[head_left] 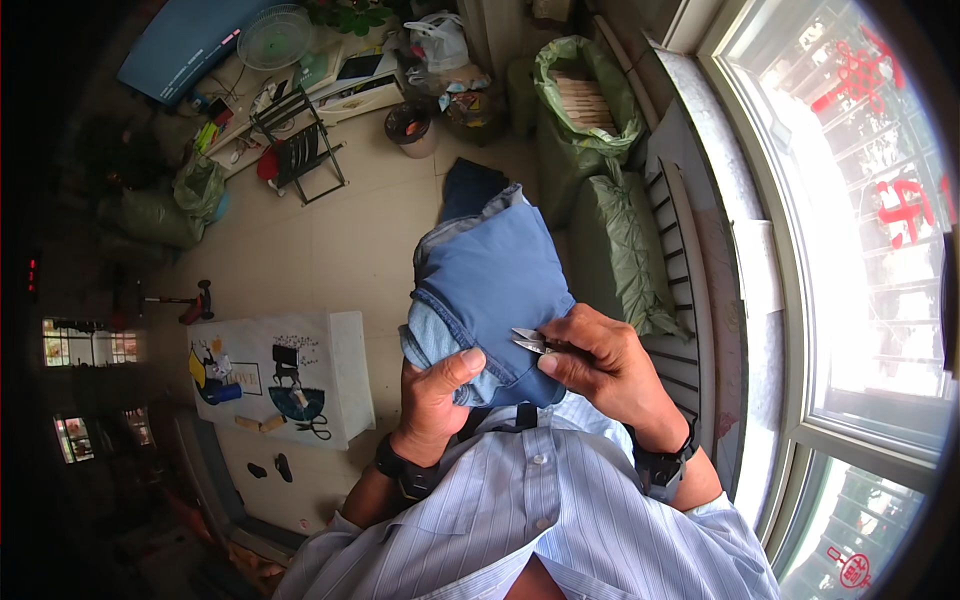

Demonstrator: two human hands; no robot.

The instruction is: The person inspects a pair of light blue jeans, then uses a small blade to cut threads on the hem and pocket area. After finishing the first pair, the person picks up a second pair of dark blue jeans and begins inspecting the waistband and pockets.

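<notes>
From my remote view, the largest item is the bench (350, 380), off to the left; its far-left corner falls into lens shadow, and I cannot sort out all the small items on top. Next, the blue garment (490, 250): bunched in front of the shirt, apparently borne on the lap, though the cloth covers whatever supports it. Its far edge meets a darker cloth (472, 185); cannot tell whether that is the same piece. The left hand (440, 395) grasps the near-left edge, thumb on top, probably to keep the folded layer taut; its fingers are out of sight beneath. The right hand (610, 365) grips the small snips (530, 341) near the garment's right edge, blades pointing left, likely so the tips can be steered finely. Handles are hidden in the palm; whether the tips touch cloth, I cannot tell. Larger scissors (318, 428) lie by the bench's near-right corner, perhaps set aside as too coarse. Any thread is too fine to resolve.
</notes>
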